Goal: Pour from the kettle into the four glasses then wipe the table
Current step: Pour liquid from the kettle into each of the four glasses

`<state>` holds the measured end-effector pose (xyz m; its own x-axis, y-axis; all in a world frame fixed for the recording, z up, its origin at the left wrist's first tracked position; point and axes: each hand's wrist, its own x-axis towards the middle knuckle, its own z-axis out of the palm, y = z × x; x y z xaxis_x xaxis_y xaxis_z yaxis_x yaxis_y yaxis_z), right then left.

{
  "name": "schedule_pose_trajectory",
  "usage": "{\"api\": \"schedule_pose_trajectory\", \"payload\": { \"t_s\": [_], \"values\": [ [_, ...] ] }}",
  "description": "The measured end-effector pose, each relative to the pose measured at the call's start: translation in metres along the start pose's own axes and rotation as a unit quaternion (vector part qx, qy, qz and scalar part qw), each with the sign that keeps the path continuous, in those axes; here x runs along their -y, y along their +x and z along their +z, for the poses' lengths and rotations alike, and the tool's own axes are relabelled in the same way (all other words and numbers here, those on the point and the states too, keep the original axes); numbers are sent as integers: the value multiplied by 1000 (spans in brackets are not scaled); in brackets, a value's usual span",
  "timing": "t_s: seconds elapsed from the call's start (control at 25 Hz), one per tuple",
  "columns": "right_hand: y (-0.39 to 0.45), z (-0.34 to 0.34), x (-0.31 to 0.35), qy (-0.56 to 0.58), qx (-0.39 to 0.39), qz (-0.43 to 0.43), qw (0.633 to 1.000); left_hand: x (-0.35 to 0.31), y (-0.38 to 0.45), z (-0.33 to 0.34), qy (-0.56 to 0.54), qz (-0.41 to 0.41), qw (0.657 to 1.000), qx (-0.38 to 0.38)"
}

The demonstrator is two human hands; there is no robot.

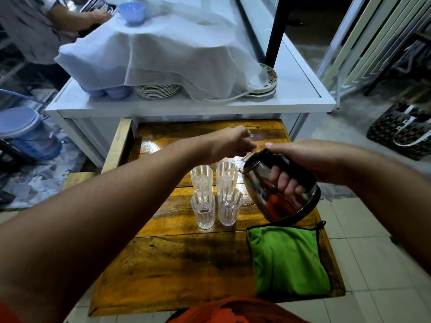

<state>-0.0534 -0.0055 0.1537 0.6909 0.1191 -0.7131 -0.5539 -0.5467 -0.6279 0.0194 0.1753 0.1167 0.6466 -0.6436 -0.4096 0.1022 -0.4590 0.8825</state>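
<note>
A steel kettle [275, 194] with a black handle is tilted left, its spout over the far right glass [226, 174]. My right hand [300, 164] grips the handle. My left hand [229, 144] reaches over the kettle's top and pinches the lid at its front edge. The far left glass [201, 177], near left glass [203, 209] and near right glass [229, 206] stand in a tight square with it on the wooden table [177, 264]. A folded green cloth [288, 259] lies at the table's right side.
Behind the table stands a white cabinet [191, 106] with stacked plates and bowls under a white cloth. Another person stands at the far left. A woven bag [403, 130] sits on the floor to the right, and a blue water jug [25, 134] to the left.
</note>
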Motion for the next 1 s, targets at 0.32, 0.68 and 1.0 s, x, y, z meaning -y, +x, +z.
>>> {"api": "schedule_pose_trajectory", "payload": {
  "t_s": [0.32,0.68,1.0],
  "values": [
    [2,11,-54,45,-99,-64,992,5,10,9,36,17,999,11],
    [5,17,-86,82,-163,-111,977,-14,-1,21,27,9,1000,14],
    [-15,9,-90,60,-109,-121,985,-19,-20,27,34,5,999,37]
  ]
}}
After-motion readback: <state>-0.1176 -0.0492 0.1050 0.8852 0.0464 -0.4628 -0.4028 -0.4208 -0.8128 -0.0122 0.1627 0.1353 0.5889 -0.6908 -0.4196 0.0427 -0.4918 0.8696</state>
